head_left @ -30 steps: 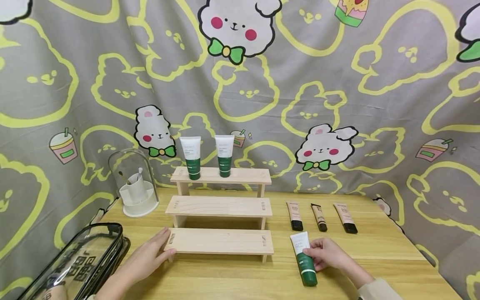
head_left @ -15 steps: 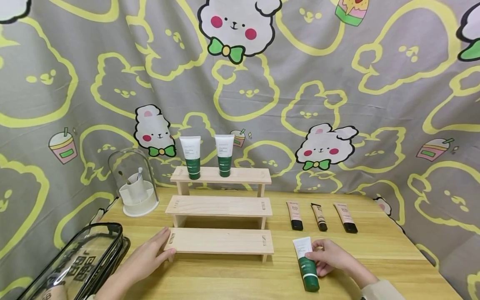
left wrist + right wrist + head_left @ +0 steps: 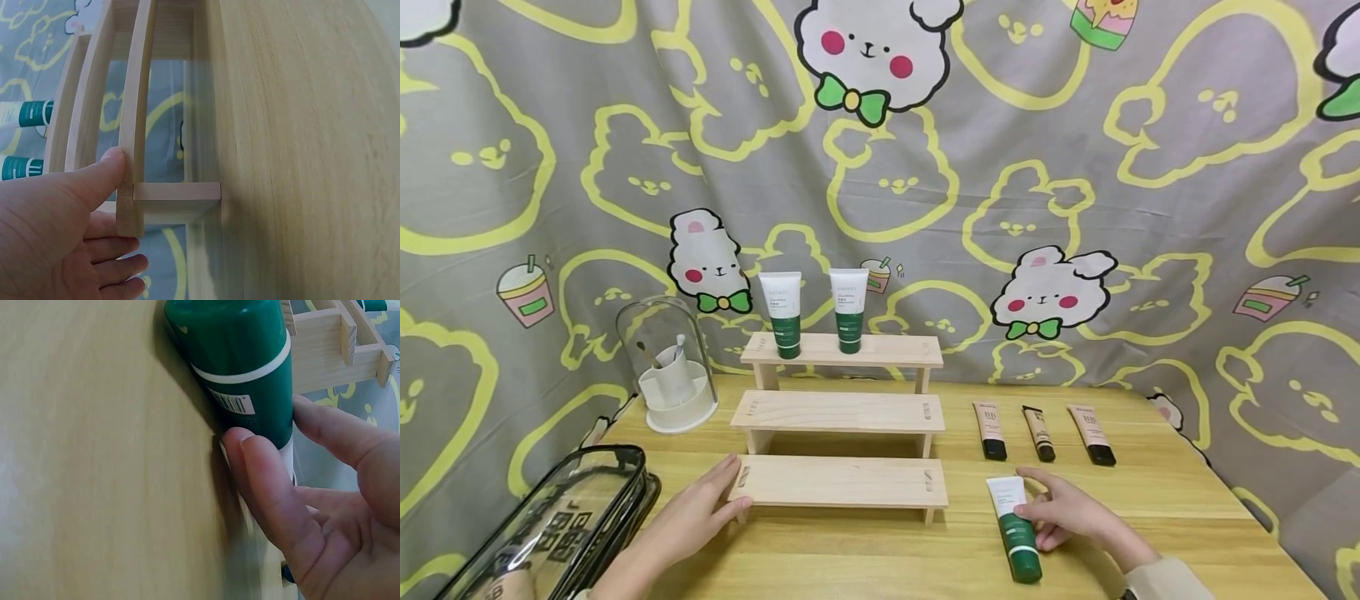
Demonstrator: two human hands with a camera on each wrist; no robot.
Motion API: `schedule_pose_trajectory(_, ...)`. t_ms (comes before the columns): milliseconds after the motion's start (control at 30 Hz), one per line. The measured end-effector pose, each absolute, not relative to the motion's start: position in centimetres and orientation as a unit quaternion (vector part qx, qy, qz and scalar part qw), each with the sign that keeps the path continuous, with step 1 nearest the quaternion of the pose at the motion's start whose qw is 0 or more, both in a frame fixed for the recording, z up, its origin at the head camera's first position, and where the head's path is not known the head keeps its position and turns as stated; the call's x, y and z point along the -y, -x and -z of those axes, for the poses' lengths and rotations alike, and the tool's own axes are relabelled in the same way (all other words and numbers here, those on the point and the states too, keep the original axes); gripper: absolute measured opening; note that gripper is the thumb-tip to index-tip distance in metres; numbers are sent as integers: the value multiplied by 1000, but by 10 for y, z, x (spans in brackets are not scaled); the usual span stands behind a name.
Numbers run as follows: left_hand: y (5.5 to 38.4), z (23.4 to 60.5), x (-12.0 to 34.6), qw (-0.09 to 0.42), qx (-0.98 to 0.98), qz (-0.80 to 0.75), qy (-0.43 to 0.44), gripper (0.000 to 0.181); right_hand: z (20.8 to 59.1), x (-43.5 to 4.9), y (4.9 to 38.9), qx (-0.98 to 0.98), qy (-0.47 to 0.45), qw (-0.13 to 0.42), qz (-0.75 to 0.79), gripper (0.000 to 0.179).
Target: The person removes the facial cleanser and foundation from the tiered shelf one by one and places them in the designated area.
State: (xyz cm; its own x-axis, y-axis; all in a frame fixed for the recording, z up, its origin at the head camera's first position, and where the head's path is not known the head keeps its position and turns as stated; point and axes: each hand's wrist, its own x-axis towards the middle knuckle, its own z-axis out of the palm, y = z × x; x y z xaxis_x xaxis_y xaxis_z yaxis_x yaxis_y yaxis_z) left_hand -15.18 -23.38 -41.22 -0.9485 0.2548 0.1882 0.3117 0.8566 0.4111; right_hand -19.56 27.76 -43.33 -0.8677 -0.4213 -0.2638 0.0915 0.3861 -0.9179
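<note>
Right hand (image 3: 1060,510) pinched green-and-white tube (image 3: 1017,533); left hand (image 3: 695,515) gripped wooden stand (image 3: 837,412); step seemed to be tube positioning; next move likely called for a steady pinch.

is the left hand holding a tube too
No, the left hand grips the end of the bottom shelf, while a green and white tube is in the right hand.
</note>
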Motion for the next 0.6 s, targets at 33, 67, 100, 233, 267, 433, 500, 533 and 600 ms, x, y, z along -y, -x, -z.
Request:
schedule_pose_trajectory(33,152,412,234,64,961,223,148,66,433,-278,196,-797,106,238,545,82)
schedule_pose_trajectory(67,152,413,234,64,961,223,148,66,433,-279,196,-795,109,241,547,81)
schedule_pose_trajectory(100,152,413,234,63,961,223,148,66,434,-280,197,-792,112,244,548,80)
schedule_pose_trajectory(233,152,412,234,61,962,224,147,67,435,-285,198,-783,118,256,555,80)
schedule_pose_trajectory(267,152,412,234,60,962,224,146,67,436,-286,198,-781,117,258,556,80)
schedule_pose_trajectory(433,152,412,234,61,961,225,147,67,436,-289,199,-778,114,262,559,81)
schedule_pose_trajectory(500,152,412,234,62,961,225,147,67,436,-289,200,-778,113,261,560,80)
schedule_pose_trajectory(533,152,412,234,63,961,224,147,67,436,-290,200,-778,113,260,560,79)
schedule_pose_trajectory(600,152,412,234,62,962,224,146,67,434,-291,201,-780,113,256,560,78)
